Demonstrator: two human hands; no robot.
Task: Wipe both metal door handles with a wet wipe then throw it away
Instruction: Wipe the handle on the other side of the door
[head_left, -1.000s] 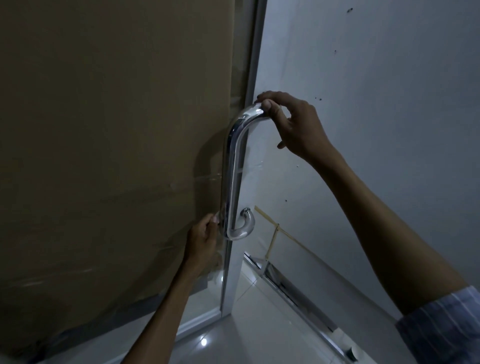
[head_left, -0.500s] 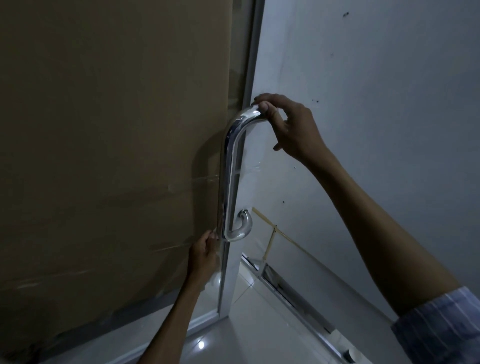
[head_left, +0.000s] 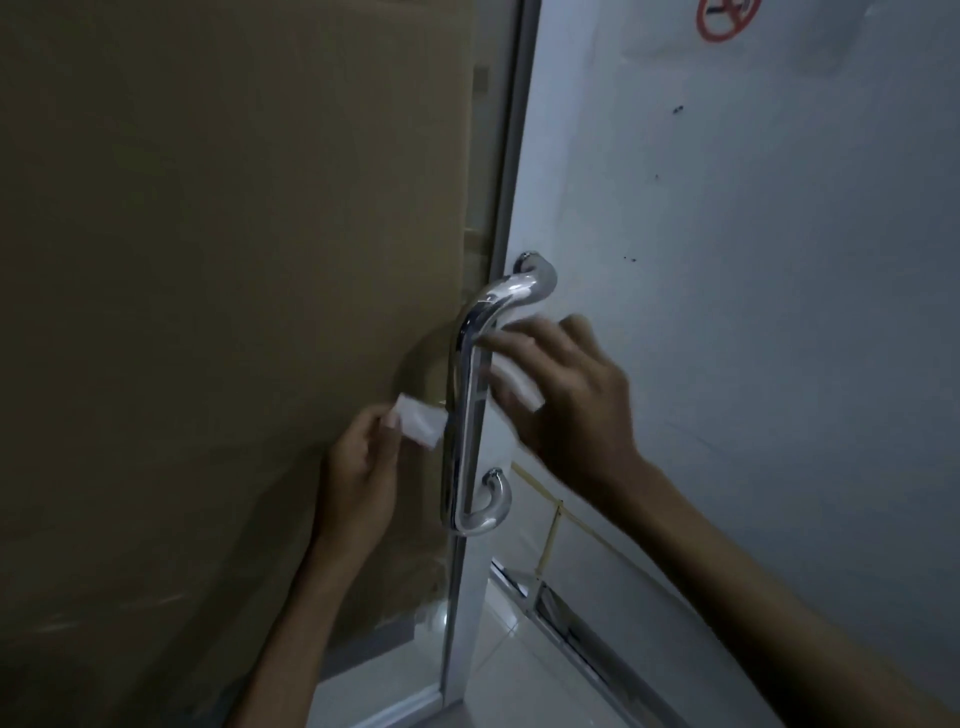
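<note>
A chrome U-shaped door handle (head_left: 470, 395) stands upright on the edge of a glass door. A second bar (head_left: 445, 483) shows just behind it, on the door's other side. My left hand (head_left: 358, 483) pinches a white wet wipe (head_left: 420, 425) just left of the bar at mid height. My right hand (head_left: 566, 395), blurred, holds white wipe material (head_left: 517, 376) against the bar's right side. Whether this is one wipe passing behind the bar or two pieces, I cannot tell.
Brown cardboard (head_left: 234, 312) covers the glass door on the left. A pale wall (head_left: 753, 312) with a red prohibition sticker (head_left: 727, 18) fills the right. A metal floor track (head_left: 566, 623) runs along the wall's base beside white floor tiles (head_left: 498, 670).
My right hand has dropped from the handle's top bend to mid bar. My left hand has risen from the bottom end. White wipe now shows in both hands.
</note>
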